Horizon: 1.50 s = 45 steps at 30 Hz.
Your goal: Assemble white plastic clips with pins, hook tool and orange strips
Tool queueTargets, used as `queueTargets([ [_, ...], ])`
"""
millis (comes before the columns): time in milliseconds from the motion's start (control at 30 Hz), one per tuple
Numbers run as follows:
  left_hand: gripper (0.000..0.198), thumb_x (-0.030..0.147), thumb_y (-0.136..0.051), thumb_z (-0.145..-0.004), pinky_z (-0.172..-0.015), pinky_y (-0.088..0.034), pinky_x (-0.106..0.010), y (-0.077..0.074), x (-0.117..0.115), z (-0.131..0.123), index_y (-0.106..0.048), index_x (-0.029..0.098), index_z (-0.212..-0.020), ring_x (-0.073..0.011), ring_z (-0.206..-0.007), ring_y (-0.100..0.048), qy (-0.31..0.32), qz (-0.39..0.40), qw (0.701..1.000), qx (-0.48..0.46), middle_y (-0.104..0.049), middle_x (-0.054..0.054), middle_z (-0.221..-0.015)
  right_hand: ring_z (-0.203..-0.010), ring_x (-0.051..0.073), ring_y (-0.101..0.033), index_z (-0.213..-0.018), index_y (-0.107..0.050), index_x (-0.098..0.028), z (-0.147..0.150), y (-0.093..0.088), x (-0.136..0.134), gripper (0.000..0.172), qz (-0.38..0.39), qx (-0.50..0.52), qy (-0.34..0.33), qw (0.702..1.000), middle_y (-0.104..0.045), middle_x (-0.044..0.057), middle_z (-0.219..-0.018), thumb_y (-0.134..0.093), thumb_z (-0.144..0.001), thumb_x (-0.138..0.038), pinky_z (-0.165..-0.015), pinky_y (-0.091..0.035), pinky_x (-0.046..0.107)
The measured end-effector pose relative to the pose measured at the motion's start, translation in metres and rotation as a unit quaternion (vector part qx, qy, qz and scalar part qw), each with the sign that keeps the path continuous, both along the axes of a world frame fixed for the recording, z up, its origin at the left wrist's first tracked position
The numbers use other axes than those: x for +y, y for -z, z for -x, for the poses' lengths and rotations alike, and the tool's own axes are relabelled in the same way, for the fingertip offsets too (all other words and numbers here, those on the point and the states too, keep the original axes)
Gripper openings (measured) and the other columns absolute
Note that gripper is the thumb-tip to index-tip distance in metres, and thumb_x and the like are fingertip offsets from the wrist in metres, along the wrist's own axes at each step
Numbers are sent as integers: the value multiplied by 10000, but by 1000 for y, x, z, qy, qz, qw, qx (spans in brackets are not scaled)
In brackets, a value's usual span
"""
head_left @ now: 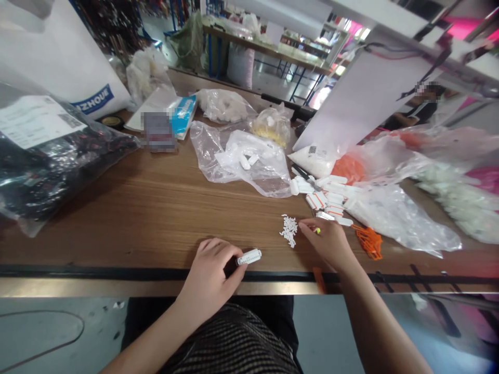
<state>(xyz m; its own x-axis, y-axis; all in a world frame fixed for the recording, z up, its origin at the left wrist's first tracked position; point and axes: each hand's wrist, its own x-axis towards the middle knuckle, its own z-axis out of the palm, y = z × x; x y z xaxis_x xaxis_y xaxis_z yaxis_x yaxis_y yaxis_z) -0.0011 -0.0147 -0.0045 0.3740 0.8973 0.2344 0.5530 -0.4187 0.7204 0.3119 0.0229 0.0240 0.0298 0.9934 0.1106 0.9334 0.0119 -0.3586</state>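
Observation:
My left hand (212,272) is closed, its thumb and fingers pinching one end of a white rectangular plastic connector (250,257) with a row of small slots along its side. The connector is just above the wooden table near its front edge. My right hand (327,241) is closed, its fingertips at the right side of a small pile of tiny white plastic pieces (289,230). A yellow-green bit (318,230) shows by its fingers; whatever is between the fingertips is too small to make out.
Several white connectors, some with orange strips (334,209), lie heaped beyond my right hand. Orange strips (369,242) lie right of it. A clear plastic bag (210,166) holds two white pieces. A large bag with dark contents (50,176) fills the left; a person (417,109) is at back right.

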Motion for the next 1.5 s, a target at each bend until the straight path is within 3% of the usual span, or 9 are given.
queueTargets([
  [167,46,196,-654,-914,-887,-409,-450,1,0,0,-629,232,-901,-233,-879,-623,1,-3,1000,2,-713,4,-893,-728,205,-706,-833,-785,-226,2,6,3,243,21,17,0,1000,-786,28,-801,-580,-898,-339,-734,-484,318],
  [500,70,179,-648,-907,-866,-413,-448,-1,0,0,-617,240,-891,-233,-866,-613,1,-8,1000,1,-708,7,-880,-669,192,-669,-770,-753,-203,6,5,6,245,-6,-12,-27,1000,-752,37,-728,-563,-893,-295,-705,-443,313],
  [800,65,183,-642,-909,-857,-416,-441,1,0,0,-622,241,-888,-229,-857,-606,0,-7,1000,-7,-701,5,-878,-658,185,-639,-679,-677,-203,7,15,2,249,-53,-74,-44,995,-711,18,-677,-559,-890,-263,-799,-394,347],
  [1267,111,159,-714,-844,-899,-427,-449,-6,-1,-4,-640,231,-884,-231,-890,-606,-19,14,999,-25,-706,-2,-870,-624,226,-662,-693,-738,-244,-2,25,5,279,-37,-7,12,999,-731,37,-660,-570,-824,-424,-667,-440,359],
  [1500,131,162,-745,-820,-908,-431,-445,-8,-1,-3,-648,233,-872,-238,-905,-615,-18,20,999,-19,-708,-6,-878,-677,245,-682,-677,-727,-235,-5,33,4,346,-78,-103,7,992,-729,43,-678,-482,-864,-389,-741,-403,393],
])
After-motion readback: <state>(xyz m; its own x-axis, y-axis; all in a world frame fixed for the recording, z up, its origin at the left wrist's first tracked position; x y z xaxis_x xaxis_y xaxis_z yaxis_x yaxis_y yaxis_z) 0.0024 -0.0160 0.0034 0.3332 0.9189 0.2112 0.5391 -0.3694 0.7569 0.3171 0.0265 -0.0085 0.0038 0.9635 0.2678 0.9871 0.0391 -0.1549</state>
